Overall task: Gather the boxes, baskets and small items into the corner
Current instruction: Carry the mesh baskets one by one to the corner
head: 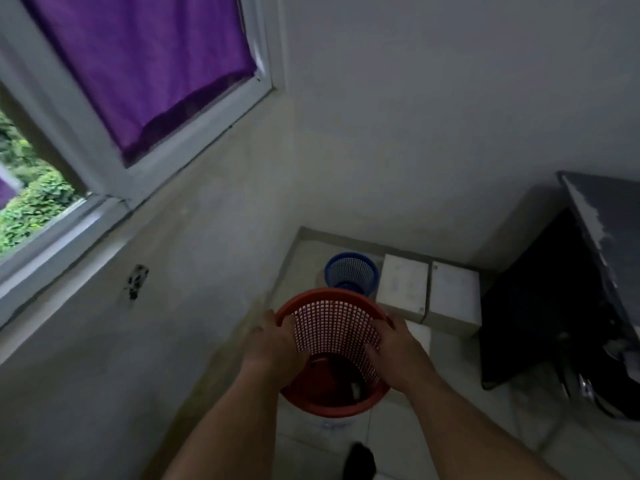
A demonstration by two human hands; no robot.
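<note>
red round plastic mesh basket (334, 327): held over the tiled floor (446, 362), just short of the corner
left hand (273, 344): grips the left rim
right hand (398, 348): grips the right rim
why two hands: likely steadies the loose bits inside
axis: roughly upright, mouth up
corner: blue plastic mesh basket (351, 271) and white square boxes (403, 285) already there

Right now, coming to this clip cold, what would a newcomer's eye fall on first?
The red mesh basket low in the middle, gripped on either side by the left hand and right hand. Just beyond it, in the floor corner, stand a blue basket and two white boxes side by side. The purple curtain over the window at upper left also stands out.
</note>
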